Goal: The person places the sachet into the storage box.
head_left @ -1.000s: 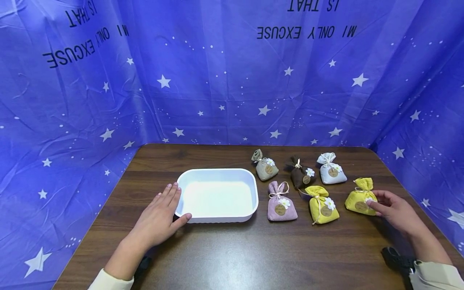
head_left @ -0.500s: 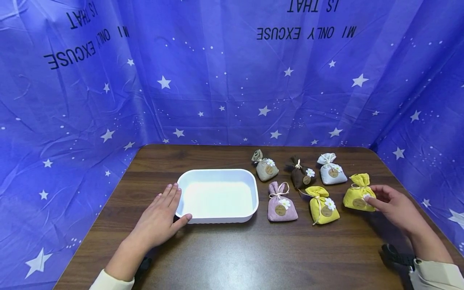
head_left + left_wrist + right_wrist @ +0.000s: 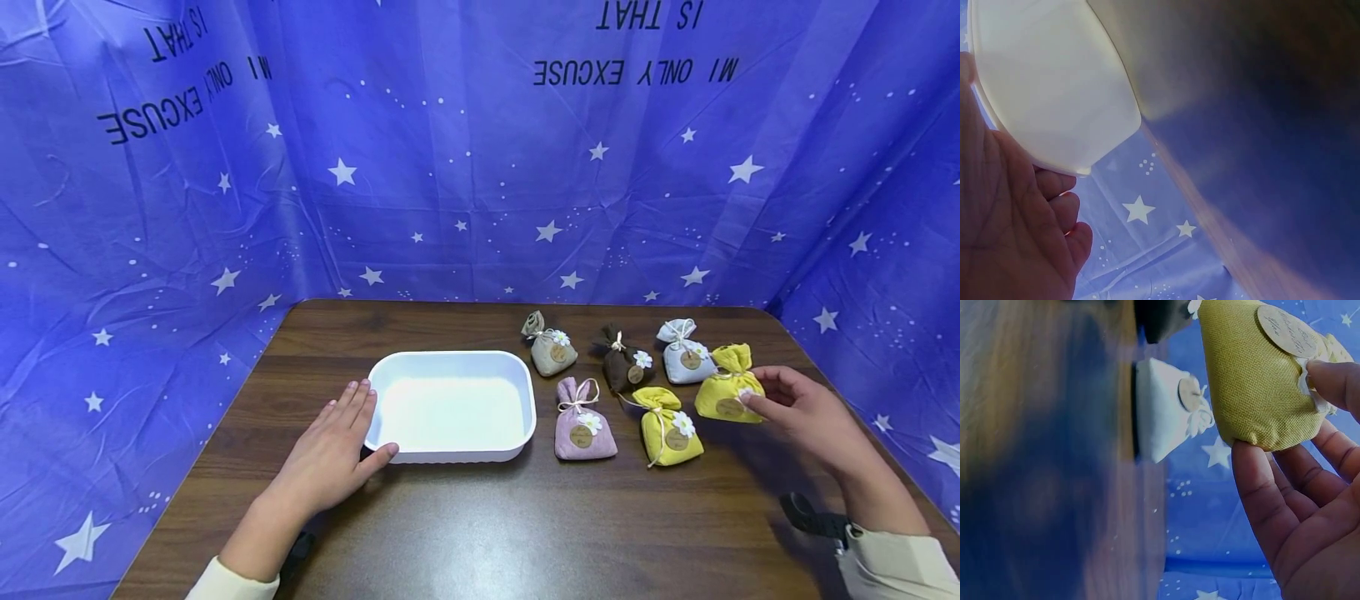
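My right hand (image 3: 806,412) pinches a yellow drawstring sachet (image 3: 729,392) by its right side, thumb on the white flower. In the right wrist view the yellow sachet (image 3: 1260,381) hangs off the table, with a round tag on its face. My left hand (image 3: 330,450) lies with straight fingers against the left side of a white tray (image 3: 450,456), its thumb near the front left corner. The tray's inside shows no contents. In the left wrist view the hand (image 3: 1016,219) touches the rim of the tray (image 3: 1054,81).
Right of the tray lie a beige sachet (image 3: 552,356), a dark brown sachet (image 3: 621,367), a white sachet (image 3: 684,367), a pink sachet (image 3: 581,442) and another yellow sachet (image 3: 663,437). Blue star-patterned cloth (image 3: 465,192) hangs around the wooden table (image 3: 480,525).
My right hand has lifted the yellow sachet off the table and moved it left and away from me, close to the white sachet. The left hand and tray have stayed put.
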### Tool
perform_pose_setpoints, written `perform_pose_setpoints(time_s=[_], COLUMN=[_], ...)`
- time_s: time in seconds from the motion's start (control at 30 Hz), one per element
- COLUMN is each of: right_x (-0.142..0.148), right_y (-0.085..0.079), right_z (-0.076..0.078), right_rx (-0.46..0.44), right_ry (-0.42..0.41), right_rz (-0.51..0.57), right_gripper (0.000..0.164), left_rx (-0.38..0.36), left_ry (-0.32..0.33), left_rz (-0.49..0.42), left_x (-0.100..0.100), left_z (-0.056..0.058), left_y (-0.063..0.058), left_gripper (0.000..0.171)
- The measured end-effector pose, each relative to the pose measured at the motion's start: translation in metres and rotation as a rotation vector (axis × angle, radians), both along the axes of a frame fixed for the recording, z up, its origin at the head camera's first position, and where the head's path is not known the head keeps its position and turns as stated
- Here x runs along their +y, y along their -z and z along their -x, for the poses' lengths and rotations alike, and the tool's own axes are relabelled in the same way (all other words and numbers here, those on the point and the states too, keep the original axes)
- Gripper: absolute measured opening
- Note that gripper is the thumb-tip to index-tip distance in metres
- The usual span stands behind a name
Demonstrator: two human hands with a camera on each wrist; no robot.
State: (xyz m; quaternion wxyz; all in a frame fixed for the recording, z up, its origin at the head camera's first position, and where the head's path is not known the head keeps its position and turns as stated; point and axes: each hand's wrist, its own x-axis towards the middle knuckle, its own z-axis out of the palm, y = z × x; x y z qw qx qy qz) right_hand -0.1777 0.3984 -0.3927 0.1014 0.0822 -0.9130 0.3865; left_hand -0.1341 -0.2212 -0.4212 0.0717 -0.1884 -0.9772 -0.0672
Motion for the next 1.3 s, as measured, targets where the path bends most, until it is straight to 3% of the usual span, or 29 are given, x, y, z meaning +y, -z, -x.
perform_pose_setpoints(time_s=[0.8, 1.3], right_x=[-0.052, -0.1], right_y=[-0.025, -0.032], right_z=[0.019, 0.033], right_rx=[0.018, 0.005], right_ry=[-0.11, -0.165], right_rz=[0.037, 0.083], right_gripper=[0.032, 0.031], left_rx=[-0.011, -0.009], left_ry=[-0.006, -0.007], left_rz=[-0.002, -0.006], left_x=[0.0, 0.0], left_z=[0.0, 0.0], left_y=[0.0, -0.001], left_gripper=[0.089, 0.088])
